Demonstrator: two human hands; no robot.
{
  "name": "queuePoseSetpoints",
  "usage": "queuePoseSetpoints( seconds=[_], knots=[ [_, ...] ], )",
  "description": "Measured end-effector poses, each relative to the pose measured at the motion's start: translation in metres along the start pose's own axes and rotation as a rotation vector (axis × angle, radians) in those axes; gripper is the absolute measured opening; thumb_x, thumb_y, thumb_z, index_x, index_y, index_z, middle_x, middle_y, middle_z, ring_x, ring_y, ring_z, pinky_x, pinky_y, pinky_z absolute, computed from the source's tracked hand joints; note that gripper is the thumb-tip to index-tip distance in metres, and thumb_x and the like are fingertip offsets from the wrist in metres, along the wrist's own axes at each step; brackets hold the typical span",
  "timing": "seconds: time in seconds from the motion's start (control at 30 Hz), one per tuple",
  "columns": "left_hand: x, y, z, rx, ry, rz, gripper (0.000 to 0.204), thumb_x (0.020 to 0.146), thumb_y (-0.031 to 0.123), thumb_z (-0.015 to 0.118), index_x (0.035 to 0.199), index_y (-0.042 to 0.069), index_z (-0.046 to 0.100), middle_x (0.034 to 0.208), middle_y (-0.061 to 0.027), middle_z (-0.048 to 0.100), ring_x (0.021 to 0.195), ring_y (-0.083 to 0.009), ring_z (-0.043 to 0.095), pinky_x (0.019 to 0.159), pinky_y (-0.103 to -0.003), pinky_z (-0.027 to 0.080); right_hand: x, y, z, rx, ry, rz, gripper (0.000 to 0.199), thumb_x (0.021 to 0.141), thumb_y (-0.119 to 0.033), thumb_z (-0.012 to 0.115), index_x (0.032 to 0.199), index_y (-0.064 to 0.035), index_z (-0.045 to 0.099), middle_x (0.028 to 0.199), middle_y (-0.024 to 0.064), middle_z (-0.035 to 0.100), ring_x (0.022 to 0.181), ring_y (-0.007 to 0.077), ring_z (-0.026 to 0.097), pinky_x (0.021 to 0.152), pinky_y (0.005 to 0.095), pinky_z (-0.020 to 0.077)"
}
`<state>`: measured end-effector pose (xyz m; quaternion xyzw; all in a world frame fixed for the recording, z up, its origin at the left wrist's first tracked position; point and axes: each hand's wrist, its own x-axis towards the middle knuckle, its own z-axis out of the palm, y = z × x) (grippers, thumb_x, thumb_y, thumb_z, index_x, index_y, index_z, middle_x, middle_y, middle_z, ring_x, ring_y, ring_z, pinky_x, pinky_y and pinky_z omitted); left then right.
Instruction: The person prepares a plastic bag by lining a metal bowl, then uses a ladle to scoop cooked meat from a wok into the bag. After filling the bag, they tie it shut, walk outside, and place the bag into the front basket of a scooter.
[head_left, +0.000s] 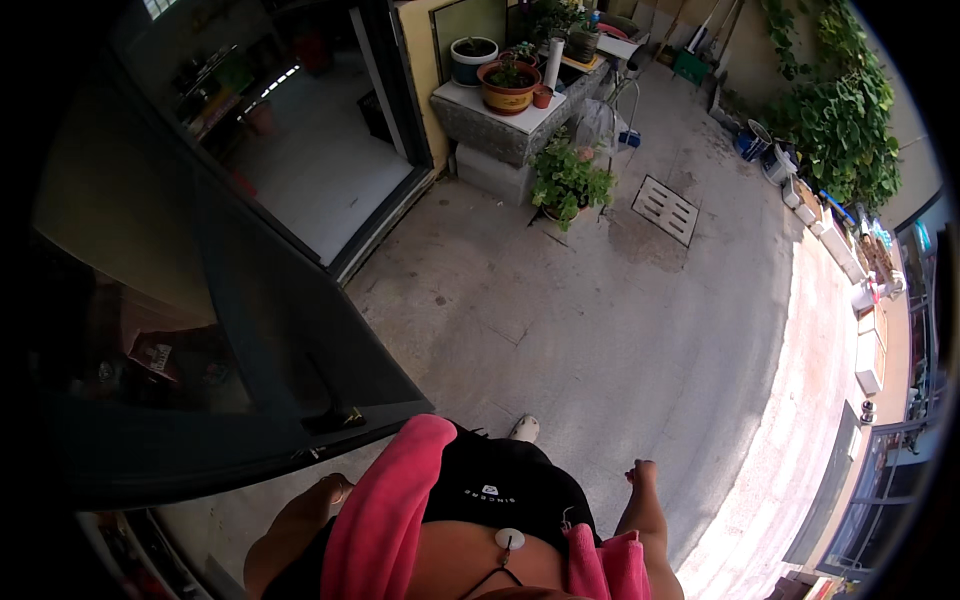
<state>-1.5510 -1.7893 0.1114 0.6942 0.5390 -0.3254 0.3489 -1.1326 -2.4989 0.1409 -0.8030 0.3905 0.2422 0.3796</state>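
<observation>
Left hand (pixel 335 489) hangs low beside the hip, just under the edge of the dark glass door (pixel 250 330) — nearest to its handle (pixel 335 420); fingers look loosely curled, holding nothing. Right hand (pixel 640 472) hangs at the other side, fingers drawn together in a loose fist, empty. Both arms are relaxed downward over the concrete floor (pixel 600 320). A pink towel (pixel 385 510) drapes over the shoulder — probably to keep both hands free.
</observation>
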Motion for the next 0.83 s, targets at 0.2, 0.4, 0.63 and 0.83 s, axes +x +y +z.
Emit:
queuePoseSetpoints(
  seconds=[0.2, 0.4, 0.63, 0.83],
  knots=[
    [-0.034, 0.036, 0.122, -0.352, 0.113, -0.121, 0.068, 0.067, 0.040, 0.076, 0.115, -0.002, 0.054, 0.098, -0.0177, 0.064, 0.089, -0.0295, 0.061, 0.076, -0.040, 0.049, 0.013, -0.390, 0.113, 0.151, -0.302, -0.501, 0.022, 0.090, -0.016, 0.051, 0.107, -0.0017, 0.055, 0.078, 0.0113, 0.061, 0.058, 0.0210, 0.062, 0.048, 0.0309, 0.0495],
    [-0.004, 0.121, 0.201, -0.666, 0.418, -0.214, 0.079, 0.064, 0.044, 0.078, 0.122, -0.003, 0.052, 0.104, -0.0178, 0.063, 0.095, -0.0301, 0.062, 0.080, -0.040, 0.050, -0.030, -0.554, 0.232, -0.398, -0.524, -0.680, 0.025, 0.088, -0.021, 0.053, 0.108, -0.0075, 0.056, 0.082, 0.0103, 0.063, 0.063, 0.0212, 0.065, 0.053, 0.0324, 0.0502],
    [-0.008, 0.224, 0.185, -0.806, 0.962, -0.568, 0.104, 0.045, 0.042, 0.087, 0.126, -0.004, 0.039, 0.120, -0.0234, 0.055, 0.102, -0.0363, 0.059, 0.084, -0.042, 0.048, 0.028, -0.620, 0.255, -0.899, -0.454, -0.241, 0.049, 0.092, -0.042, 0.045, 0.088, 0.0030, 0.063, 0.086, 0.0175, 0.067, 0.076, 0.0294, 0.067, 0.064, 0.0389, 0.0534],
    [-0.017, 0.251, 0.118, -1.716, 0.737, -0.832, 0.082, 0.066, 0.007, 0.077, 0.134, 0.016, 0.033, 0.115, -0.0145, 0.056, 0.082, -0.0252, 0.059, 0.068, -0.043, 0.049, 0.028, -0.741, 0.335, -0.743, -0.371, -0.283, 0.057, 0.089, -0.053, 0.048, 0.063, -0.0021, 0.051, 0.063, 0.0186, 0.064, 0.046, 0.0277, 0.060, 0.039, 0.0370, 0.0418]
  ],
)
